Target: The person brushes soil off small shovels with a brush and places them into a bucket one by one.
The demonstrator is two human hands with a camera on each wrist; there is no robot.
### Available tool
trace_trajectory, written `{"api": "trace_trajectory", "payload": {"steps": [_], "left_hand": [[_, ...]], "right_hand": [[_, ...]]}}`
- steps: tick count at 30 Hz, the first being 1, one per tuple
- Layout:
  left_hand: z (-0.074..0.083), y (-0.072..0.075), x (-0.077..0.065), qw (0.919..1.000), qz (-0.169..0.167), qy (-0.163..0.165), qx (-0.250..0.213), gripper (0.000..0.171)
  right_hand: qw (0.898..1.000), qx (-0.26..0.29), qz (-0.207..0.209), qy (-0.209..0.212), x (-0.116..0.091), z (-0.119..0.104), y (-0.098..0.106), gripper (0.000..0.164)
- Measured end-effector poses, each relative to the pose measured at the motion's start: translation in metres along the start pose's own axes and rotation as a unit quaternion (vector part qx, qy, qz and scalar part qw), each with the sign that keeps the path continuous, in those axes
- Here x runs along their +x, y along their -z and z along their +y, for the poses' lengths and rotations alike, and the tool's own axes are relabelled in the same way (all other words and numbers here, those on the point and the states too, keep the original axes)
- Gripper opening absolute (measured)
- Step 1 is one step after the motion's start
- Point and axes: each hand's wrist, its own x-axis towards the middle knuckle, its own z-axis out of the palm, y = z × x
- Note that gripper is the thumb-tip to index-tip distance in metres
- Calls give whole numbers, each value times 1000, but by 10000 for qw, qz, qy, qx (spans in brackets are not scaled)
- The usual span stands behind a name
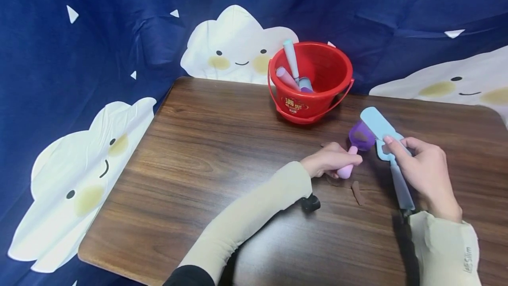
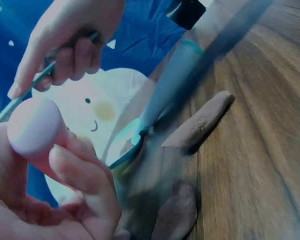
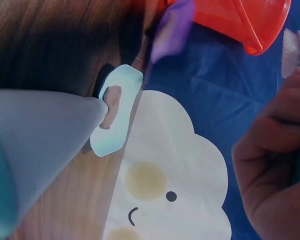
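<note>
While hands (image 1: 332, 160) (image 1: 427, 173) grip scoop (image 1: 362, 136) and blue tool (image 1: 379, 122), arms (image 1: 254, 215) (image 1: 444, 248) forward (sleeved), left slanting

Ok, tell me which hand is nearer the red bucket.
Left. The left hand is in front of the bucket; the right hand is farther off, in front and right of it.

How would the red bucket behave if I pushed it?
The red bucket is probably light, looking like thin plastic. It could tip if pushed high, since it narrows downward. The tools leaning inside might shift.
</note>
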Motion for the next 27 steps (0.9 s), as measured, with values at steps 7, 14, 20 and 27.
{"api": "trace_trajectory", "payload": {"steps": [7,14,20,27], "left_hand": [[-14,4,-23,9965,-625,-249,-490,15],[-27,12,-48,9902,-856,-250,-1071,9],[-37,35,-69,9778,-892,-161,-1889,9],[-56,54,-86,9771,-442,-270,-2066,19]], "right_hand": [[9997,199,122,69,-1,-4,-3,40],[9994,184,47,288,-6,-11,-5,33],[9982,314,-19,505,-11,-21,-9,24],[9896,219,176,1413,-13,-36,-15,32]]}}
